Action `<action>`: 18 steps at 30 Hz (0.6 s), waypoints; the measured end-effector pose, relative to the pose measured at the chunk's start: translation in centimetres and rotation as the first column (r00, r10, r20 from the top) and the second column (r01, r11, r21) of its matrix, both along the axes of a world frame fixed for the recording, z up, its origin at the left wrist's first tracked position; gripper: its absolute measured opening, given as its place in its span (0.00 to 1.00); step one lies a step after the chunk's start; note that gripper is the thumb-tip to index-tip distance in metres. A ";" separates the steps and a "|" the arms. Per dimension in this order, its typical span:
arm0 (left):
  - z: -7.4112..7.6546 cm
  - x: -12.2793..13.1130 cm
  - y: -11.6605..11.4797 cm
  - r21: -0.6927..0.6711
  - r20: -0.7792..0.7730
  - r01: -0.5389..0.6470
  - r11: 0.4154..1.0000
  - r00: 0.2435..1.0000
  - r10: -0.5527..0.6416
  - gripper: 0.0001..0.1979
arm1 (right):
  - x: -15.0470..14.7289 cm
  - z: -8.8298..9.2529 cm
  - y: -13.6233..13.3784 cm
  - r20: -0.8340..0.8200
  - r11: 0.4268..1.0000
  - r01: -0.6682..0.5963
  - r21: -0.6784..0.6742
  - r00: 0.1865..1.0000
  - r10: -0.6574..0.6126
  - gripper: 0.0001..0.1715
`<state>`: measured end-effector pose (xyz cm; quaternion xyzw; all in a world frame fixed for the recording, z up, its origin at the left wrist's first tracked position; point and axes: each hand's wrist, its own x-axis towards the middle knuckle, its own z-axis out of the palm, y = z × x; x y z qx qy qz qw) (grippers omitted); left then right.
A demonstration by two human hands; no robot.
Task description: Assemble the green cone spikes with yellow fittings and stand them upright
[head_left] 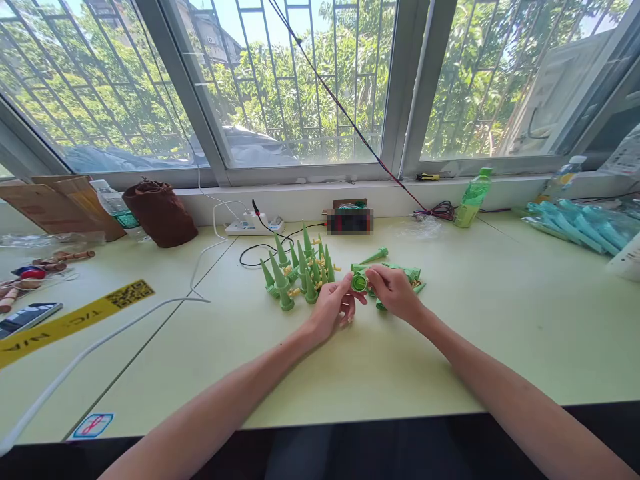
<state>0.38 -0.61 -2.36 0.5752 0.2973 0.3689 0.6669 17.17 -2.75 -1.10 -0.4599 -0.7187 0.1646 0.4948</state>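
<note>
My left hand [331, 308] is closed around a green plant watering spike [359, 283], whose round open end faces me. Close against the right side of that end, my right hand [397, 291] pinches with thumb and forefinger; what lies between its fingertips is hidden. Left of my hands stands a cluster of green watering spikes [281, 288], tips up, with small yellow valves [295, 292] sticking out of their sides. More green spikes [376, 255] lie on their sides behind and under my right hand.
A power strip [254, 227] with cables stands by the window sill, near a small box [349, 220]. A green bottle [473, 198] and bagged turquoise pieces [580, 225] are at the right. At left are a brown pouch [160, 212], a phone [30, 319] and a white cable [100, 341].
</note>
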 end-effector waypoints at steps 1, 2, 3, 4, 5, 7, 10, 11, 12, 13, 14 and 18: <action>0.0 0.0 0.0 -0.002 0.001 0.006 1.000 1.000 -0.006 0.31 | 0.0 0.0 0.0 -0.001 1.000 0.002 0.000 1.000 -0.002 0.24; 0.0 0.0 0.0 -0.003 0.002 0.011 1.000 1.000 -0.011 0.31 | 0.0 0.0 0.0 -0.001 1.000 0.004 -0.001 1.000 -0.004 0.24; 0.0 -0.1 0.0 -0.004 0.000 0.016 1.000 1.000 -0.016 0.30 | 0.0 0.0 0.0 0.000 1.000 0.005 -0.003 1.000 -0.005 0.24; 0.1 -0.1 0.0 -0.005 -0.002 0.020 1.000 1.000 -0.020 0.30 | 0.0 0.0 0.0 0.001 1.000 0.006 -0.005 1.000 -0.006 0.24; 0.1 -0.1 0.0 -0.008 -0.005 0.022 1.000 1.000 -0.022 0.30 | 0.0 0.0 0.0 0.002 1.000 0.007 -0.007 1.000 -0.007 0.24; 0.3 -0.2 -0.1 -0.011 -0.007 0.026 1.000 1.000 -0.026 0.29 | 0.1 -0.1 0.0 0.001 1.000 0.009 -0.010 1.000 -0.009 0.24; 0.4 -0.2 -0.2 0.003 -0.006 0.029 1.000 1.000 -0.029 0.28 | 0.1 -0.2 0.1 -0.008 1.000 0.011 -0.011 1.000 -0.011 0.24; 0.4 -0.3 -0.2 0.012 -0.008 0.031 0.999 0.999 -0.031 0.28 | 0.1 -0.2 0.1 -0.012 1.000 0.011 -0.011 1.000 -0.011 0.24; 0.3 -0.3 -0.2 0.021 -0.011 0.032 0.999 0.999 -0.032 0.27 | 0.1 -0.2 0.2 -0.016 1.000 0.012 -0.012 1.000 -0.012 0.25; 0.3 -0.3 -0.2 0.030 -0.014 0.032 0.999 0.999 -0.032 0.26 | 0.1 -0.2 0.2 -0.022 1.000 0.012 -0.014 1.000 -0.013 0.25; 0.3 -0.3 -0.2 0.039 -0.016 0.029 0.999 0.999 -0.029 0.25 | 0.1 -0.2 0.2 -0.028 1.000 0.012 -0.018 1.000 -0.013 0.25; 0.4 -0.2 -0.3 0.099 -0.021 -0.018 0.995 1.000 0.020 0.21 | 0.0 -0.1 0.2 -0.053 0.999 0.012 -0.032 0.998 -0.014 0.26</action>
